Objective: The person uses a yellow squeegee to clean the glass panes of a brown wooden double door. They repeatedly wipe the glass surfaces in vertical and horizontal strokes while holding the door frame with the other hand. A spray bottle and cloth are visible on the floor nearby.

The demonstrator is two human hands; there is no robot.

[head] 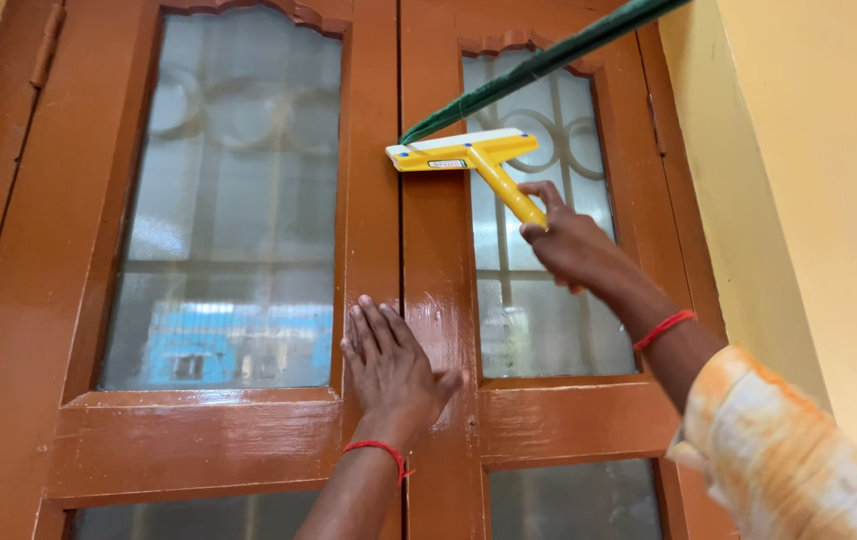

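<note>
Right hand (570,243) clamped on the handle of a yellow squeegee (468,155), blade at the upper centre against the right door's glass pane (533,320), left hand (391,368) spread flat on the wooden door frame (373,200), probably bracing it

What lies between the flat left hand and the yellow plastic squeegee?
In the head view, only glossy brown wooden door frame separates the left hand from the yellow plastic squeegee.
</note>
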